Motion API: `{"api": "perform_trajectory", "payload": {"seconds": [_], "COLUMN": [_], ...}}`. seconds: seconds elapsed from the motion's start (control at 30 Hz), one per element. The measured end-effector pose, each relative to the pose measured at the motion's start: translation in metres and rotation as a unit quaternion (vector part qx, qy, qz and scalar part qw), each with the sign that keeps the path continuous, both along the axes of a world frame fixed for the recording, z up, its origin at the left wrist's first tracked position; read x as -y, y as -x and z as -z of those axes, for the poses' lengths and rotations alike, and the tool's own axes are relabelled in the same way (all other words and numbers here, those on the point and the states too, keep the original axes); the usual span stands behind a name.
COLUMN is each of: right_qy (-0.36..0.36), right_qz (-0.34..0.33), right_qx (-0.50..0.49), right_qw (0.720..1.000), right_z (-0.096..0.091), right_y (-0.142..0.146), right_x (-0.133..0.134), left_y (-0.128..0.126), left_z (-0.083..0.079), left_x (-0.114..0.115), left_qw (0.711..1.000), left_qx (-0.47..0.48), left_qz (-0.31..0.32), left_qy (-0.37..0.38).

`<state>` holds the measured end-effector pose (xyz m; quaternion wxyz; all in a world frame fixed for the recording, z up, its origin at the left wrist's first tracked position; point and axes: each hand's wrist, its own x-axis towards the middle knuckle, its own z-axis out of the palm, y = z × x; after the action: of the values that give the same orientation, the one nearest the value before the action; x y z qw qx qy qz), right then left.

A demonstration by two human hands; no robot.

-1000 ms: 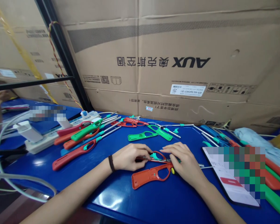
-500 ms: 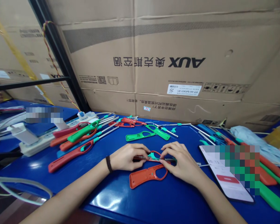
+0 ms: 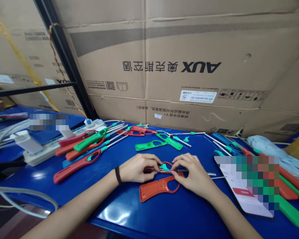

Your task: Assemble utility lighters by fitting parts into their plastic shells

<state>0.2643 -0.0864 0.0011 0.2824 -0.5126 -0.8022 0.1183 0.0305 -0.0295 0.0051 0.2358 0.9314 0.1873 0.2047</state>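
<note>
On the blue table, my left hand and my right hand are both curled around a red lighter half-shell with a teal trigger part and a thin metal tube running out to the right. My fingertips pinch the parts at the trigger loop. A second orange-red handle shell lies flat just in front of my hands, untouched. A black band is on my left wrist.
Finished long-nosed lighters in red and green are piled at the left beside a white power strip. Green shells, loose tubes and more lighters lie behind and right. A phone sits at the right. Large cardboard boxes wall the back.
My right hand's fingers have drawn in from lying over the parts to pinching at the trigger loop. The view has shifted slightly; the orange-red shell stays put.
</note>
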Motion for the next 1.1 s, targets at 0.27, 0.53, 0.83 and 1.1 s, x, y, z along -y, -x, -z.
{"api": "perform_trajectory", "payload": {"seconds": [0.27,0.53,0.83,1.1], "right_qy": [0.010,-0.008,-0.075,-0.029], "right_qz": [0.020,0.031,-0.013,0.012], "right_qx": [-0.008,0.001,0.033,-0.021], "right_qw": [1.000,0.999,0.997,0.999], "right_z": [0.003,0.001,-0.004,0.007], "right_y": [-0.001,0.003,0.007,0.008], "right_x": [-0.002,-0.002,0.001,-0.003], "left_y": [0.000,0.000,-0.001,-0.001], "left_z": [-0.002,-0.003,-0.005,-0.004], "left_x": [0.000,0.002,0.002,0.001], "left_qw": [1.000,1.000,1.000,1.000], "left_qx": [-0.005,-0.022,-0.029,-0.019], "left_qz": [0.010,0.009,0.007,0.011], "left_qy": [-0.001,-0.004,-0.003,0.001]}}
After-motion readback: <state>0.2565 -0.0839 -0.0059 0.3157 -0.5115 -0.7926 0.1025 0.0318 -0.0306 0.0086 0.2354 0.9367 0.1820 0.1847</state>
